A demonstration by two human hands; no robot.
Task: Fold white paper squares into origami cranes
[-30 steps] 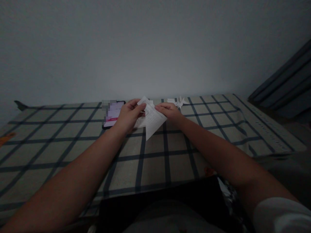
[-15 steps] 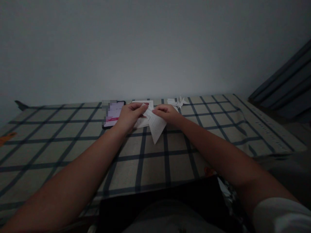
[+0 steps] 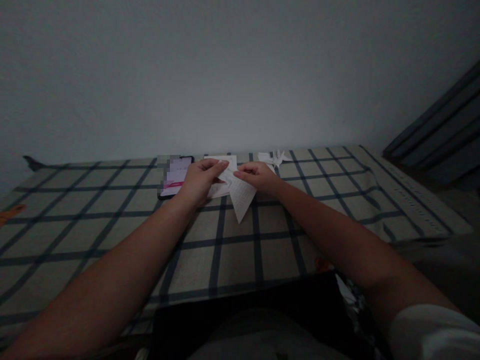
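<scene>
My left hand (image 3: 200, 180) and my right hand (image 3: 257, 177) meet over a checked cloth (image 3: 112, 225), both pinching a folded white paper (image 3: 241, 197) whose pointed tip hangs down toward me. The left thumb and fingers close on the paper's upper left edge. The right fingers curl onto its top right edge. More white sheets (image 3: 219, 190) lie flat under the hands.
A lit phone (image 3: 174, 175) lies just left of my left hand. Small folded white paper figures (image 3: 275, 157) sit behind my right hand by the wall. An orange scrap (image 3: 9, 214) is at the far left. A dark striped cushion (image 3: 442, 135) rises at right.
The paper has been folded narrower, its tip shifting right and down. Both hands drew closer together at its top edge.
</scene>
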